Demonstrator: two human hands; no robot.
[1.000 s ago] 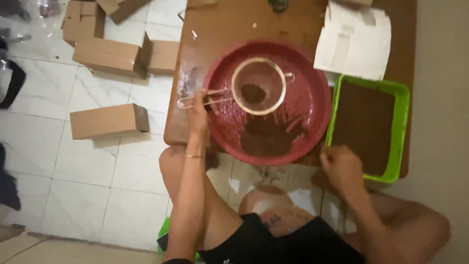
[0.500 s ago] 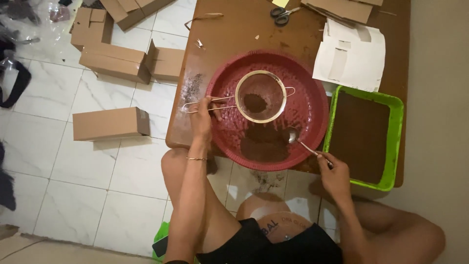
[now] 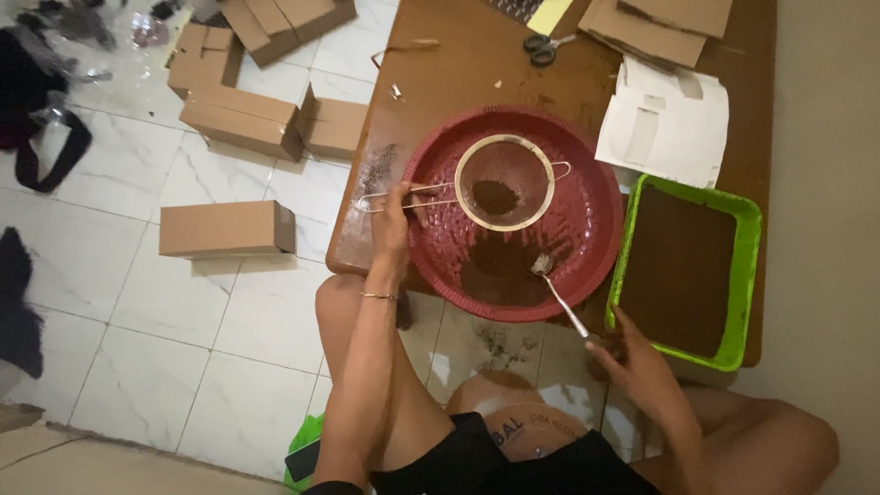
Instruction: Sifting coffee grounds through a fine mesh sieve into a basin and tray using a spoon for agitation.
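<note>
My left hand (image 3: 392, 220) grips the wire handle of a round metal sieve (image 3: 504, 181), held over a big red round basin (image 3: 587, 206). A small clump of brown powder lies in the sieve. A heap of sifted brown powder (image 3: 500, 275) sits in the basin's near part. My right hand (image 3: 628, 362) holds a metal spoon (image 3: 557, 291) by the handle end, its bowl resting at the basin's near rim beside the heap. A green rectangular tray (image 3: 747, 275) filled with brown powder stands just right of the basin.
The brown wooden table (image 3: 458, 82) also carries white folded paper (image 3: 665, 124), scissors (image 3: 543, 46) and flat cardboard pieces (image 3: 660, 23). Several cardboard boxes (image 3: 225, 229) lie on the white tiled floor to the left. My bare knees are under the table's near edge.
My right hand has drawn back toward me and lower with the spoon. The view has shifted slightly; the sieve stays over the basin in my left hand.
</note>
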